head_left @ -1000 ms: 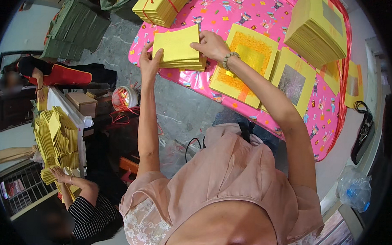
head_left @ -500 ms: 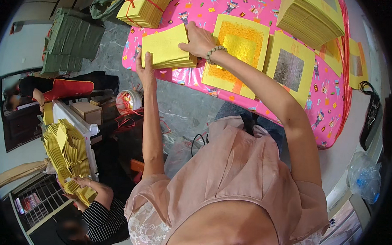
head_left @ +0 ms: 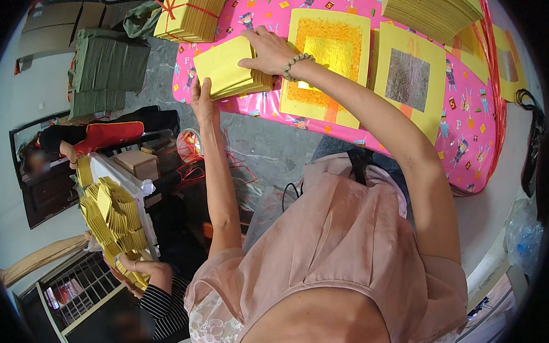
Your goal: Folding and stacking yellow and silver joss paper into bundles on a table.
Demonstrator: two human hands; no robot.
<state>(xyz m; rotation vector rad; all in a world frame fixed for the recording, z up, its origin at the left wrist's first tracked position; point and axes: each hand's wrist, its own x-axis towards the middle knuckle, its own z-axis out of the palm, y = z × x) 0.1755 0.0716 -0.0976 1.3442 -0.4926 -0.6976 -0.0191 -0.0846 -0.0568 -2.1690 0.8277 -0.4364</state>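
Observation:
A small stack of folded yellow paper sheets (head_left: 224,66) lies at the left of the pink table. My left hand (head_left: 205,101) holds its near left corner, thumb on top and fingers at the side. My right hand (head_left: 268,50), with a beaded bracelet on the wrist, grips its right end, thumb on the upper face and fingers over the far edge. Just right of the stack lies yellow paper with a gold foil square (head_left: 330,61) in an orange border. Beyond it is yellow paper with a silver foil square (head_left: 403,82).
A yellow bundle (head_left: 188,17) tied with red string stands at the far left of the table (head_left: 240,105). A tall yellow stack (head_left: 428,21) stands far right. Red cord (head_left: 498,88) hangs along the right edge. At left, two people handle piled yellow paper (head_left: 113,208) beside green wrapped bales (head_left: 106,69).
The whole view has shifted slightly. Both hands stay on the folded stack, which sits turned a little. Its sheets look slightly more fanned at the right end.

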